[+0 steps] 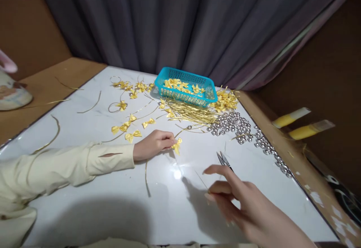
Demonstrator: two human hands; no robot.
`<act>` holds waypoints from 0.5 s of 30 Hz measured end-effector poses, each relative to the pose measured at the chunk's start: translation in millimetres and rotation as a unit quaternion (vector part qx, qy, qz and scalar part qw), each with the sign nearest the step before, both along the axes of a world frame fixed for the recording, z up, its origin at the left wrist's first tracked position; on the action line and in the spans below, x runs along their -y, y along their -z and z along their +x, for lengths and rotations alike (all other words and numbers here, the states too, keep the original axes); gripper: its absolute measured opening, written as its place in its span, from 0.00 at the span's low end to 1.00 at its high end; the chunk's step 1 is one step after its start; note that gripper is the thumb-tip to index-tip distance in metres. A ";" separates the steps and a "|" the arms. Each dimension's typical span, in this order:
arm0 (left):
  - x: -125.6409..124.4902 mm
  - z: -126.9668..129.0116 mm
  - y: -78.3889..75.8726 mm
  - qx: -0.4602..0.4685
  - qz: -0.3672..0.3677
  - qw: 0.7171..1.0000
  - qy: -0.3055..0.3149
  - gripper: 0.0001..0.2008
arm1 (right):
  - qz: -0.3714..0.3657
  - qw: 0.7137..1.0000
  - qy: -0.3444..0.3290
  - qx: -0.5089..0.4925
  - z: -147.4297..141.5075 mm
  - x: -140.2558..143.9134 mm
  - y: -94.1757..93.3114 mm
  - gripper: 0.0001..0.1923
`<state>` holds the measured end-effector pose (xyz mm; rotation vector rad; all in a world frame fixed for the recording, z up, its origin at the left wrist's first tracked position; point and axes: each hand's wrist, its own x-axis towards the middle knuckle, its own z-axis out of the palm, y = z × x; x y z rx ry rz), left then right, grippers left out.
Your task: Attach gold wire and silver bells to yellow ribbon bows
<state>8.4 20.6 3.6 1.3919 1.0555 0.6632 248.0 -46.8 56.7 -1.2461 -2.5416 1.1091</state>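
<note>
R hand [248, 206] nr scissors [224, 160]

Left hand [153, 144] pinched shut, right hand [239, 203] spread.

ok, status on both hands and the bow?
Left hand pinching yellow bow on the white table. Right hand open, hovering by the small scissors. Silver bells and gold wires lie beyond.

You are not looking at any writing that can be read here. Nothing on the worktop [84, 203] is carrying a label, brand, number or sign, and the turquoise basket [186, 93] is showing none. The object at the left edge [11, 90] is showing only a blurred picture.
</note>
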 end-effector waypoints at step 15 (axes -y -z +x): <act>16.4 -17.6 -26.5 -0.007 0.038 0.990 -0.134 0.13 | 0.283 0.945 0.112 -0.120 -38.4 23.4 39.9 0.19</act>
